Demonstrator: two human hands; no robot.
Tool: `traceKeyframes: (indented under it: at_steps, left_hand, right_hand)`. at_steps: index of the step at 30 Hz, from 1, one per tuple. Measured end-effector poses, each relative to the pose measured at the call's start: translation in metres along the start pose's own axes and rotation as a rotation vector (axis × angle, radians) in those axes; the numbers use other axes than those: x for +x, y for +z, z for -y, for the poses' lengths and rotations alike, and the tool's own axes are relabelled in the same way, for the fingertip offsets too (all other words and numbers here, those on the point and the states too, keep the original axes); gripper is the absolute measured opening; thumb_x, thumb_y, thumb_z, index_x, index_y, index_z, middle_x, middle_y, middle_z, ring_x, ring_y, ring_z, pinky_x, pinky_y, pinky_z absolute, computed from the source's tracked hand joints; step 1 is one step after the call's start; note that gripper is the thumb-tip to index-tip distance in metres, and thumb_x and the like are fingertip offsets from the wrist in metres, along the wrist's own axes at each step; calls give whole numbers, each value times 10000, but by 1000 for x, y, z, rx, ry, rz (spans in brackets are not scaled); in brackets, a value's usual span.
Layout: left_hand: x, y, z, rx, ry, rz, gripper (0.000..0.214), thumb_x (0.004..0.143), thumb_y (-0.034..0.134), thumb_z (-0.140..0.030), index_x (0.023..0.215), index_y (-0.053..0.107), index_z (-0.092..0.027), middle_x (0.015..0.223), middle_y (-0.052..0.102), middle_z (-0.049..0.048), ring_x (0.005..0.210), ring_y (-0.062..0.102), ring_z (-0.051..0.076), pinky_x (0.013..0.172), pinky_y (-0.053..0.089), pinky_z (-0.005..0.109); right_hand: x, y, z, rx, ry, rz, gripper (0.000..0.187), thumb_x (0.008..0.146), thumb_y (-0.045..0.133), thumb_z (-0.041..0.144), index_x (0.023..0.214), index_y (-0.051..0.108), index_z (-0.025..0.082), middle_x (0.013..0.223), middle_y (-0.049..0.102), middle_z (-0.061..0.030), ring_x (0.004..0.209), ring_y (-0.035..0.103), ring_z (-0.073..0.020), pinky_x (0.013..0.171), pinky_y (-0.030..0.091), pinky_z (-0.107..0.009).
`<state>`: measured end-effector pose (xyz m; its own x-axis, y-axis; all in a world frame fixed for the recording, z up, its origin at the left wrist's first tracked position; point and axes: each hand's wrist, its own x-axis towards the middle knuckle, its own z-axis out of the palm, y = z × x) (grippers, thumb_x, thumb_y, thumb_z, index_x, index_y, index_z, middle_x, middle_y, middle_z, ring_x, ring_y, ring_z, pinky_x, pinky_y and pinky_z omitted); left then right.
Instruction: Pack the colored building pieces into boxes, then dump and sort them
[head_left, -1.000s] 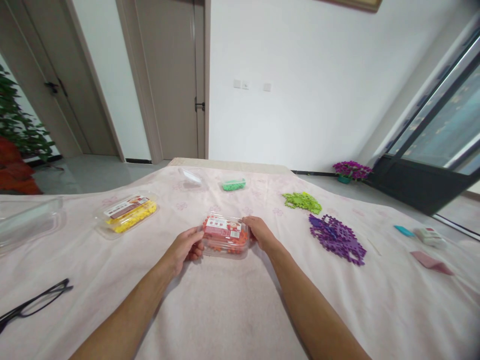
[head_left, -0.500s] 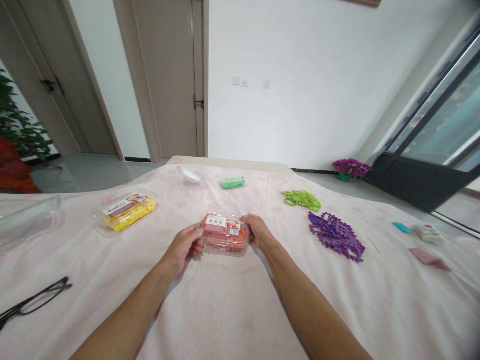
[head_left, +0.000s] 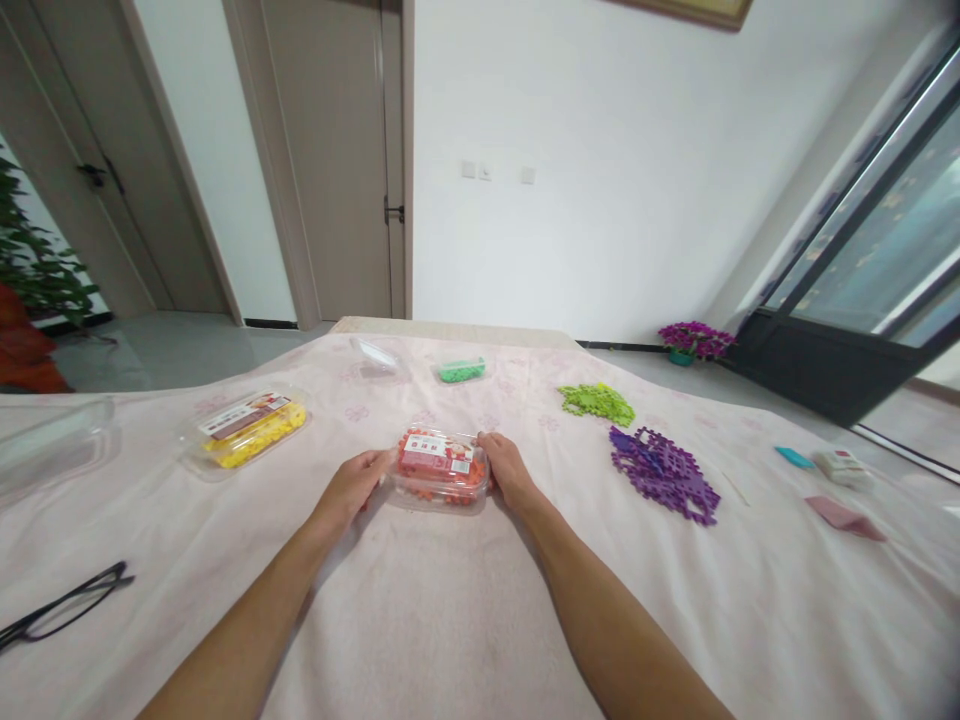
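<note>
A clear plastic box (head_left: 441, 490) with a red and white label and orange-red pieces inside is at the middle of the cloth-covered table. My left hand (head_left: 355, 487) grips its left end, thumb along the rim, the other fingers partly hidden below. At the right end, my right hand (head_left: 507, 470) holds the box's edge with closed fingers. The lid appears closed over the pieces. To the left sits a similar clear box of yellow pieces (head_left: 262, 440), with a label on top. Farther back is a smaller clear box of green pieces (head_left: 461, 372).
Right of my hands lie lime-green linked pieces (head_left: 598, 402) and a purple interlocked pile (head_left: 664, 474). A clear tray (head_left: 52, 450) and eyeglasses (head_left: 71, 605) are on the left. A clear lid (head_left: 375, 356) lies behind. Pink cloth (head_left: 845, 517) and a white packet (head_left: 841, 466) sit far right.
The view has shifted slightly. The box with orange-red pieces looks flatter on the table, and the curled fingers of my left hand show less beneath its edge. Both hands remain at its ends.
</note>
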<state>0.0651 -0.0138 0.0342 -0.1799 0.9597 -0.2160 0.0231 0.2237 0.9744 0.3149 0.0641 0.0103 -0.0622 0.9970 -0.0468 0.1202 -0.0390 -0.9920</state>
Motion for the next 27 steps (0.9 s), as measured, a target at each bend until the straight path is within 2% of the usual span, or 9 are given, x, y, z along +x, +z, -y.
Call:
traceKeyframes:
  at_steps: [3,5,8,10,12,16,19,22,27]
  left_hand:
    - [7,3,-1,147,87,-35,574,753,691,-647,1049,722,-156,758,682,33,625,595,152,540,418,237]
    - [11,7,1,278,153,-55,565,808,641,-603,1123,711,-139,1002,737,119,876,686,236,729,516,309]
    - [15,11,4,571,395,-248,680,855,617,-509,1419,556,-134,1449,566,200,1331,540,325,1073,439,443]
    - [16,11,4,769,578,-237,751,879,604,-500,1527,445,-156,1600,417,186,1498,344,340,1194,310,494]
    - [15,10,0,933,669,-67,755,901,575,-548,1540,441,-167,1638,369,174,1553,228,352,1231,225,529]
    - [12,12,-12,1165,621,149,900,837,595,-706,1563,421,-203,1678,250,196,1568,161,394,1222,148,610]
    - [6,19,-18,1287,615,129,994,751,692,-723,1570,413,-233,1673,244,221,1556,165,444,1197,84,682]
    - [3,29,-19,1392,695,52,906,780,735,-623,1553,443,-251,1644,325,224,1531,253,437,1206,71,664]
    - [13,35,-17,1403,724,-16,700,866,709,-424,1512,499,-257,1595,430,196,1477,361,412,1184,238,599]
  right_hand:
    - [-5,2,-4,-88,-170,25,497,886,508,678,747,551,203,586,534,39,500,477,-107,464,370,-221]
    - [-8,1,-4,-81,-200,111,518,911,473,700,830,588,201,633,556,31,534,499,-116,491,396,-224]
    - [-13,-2,-1,-78,-187,196,540,934,462,689,1134,622,213,710,604,20,542,522,-133,485,415,-235]
    - [-14,-4,0,-107,-201,206,574,953,431,689,1228,613,219,748,627,6,544,532,-138,486,427,-242]
    - [-14,-5,0,-147,-223,210,591,966,395,699,1206,636,215,761,637,-3,540,538,-137,493,438,-246]
    - [-12,-5,-1,-204,-242,203,613,958,374,742,1013,672,210,717,616,2,531,535,-132,516,452,-248]
    - [-12,-4,-1,-214,-261,180,642,946,358,771,896,663,208,706,612,-7,566,544,-141,551,467,-253]
    - [-12,-2,-3,-197,-259,136,665,931,351,795,830,641,205,669,592,-8,554,531,-140,540,458,-254]
    - [-9,2,-9,4,-131,36,638,912,440,739,1191,615,192,780,588,-14,546,548,-133,419,437,-230]
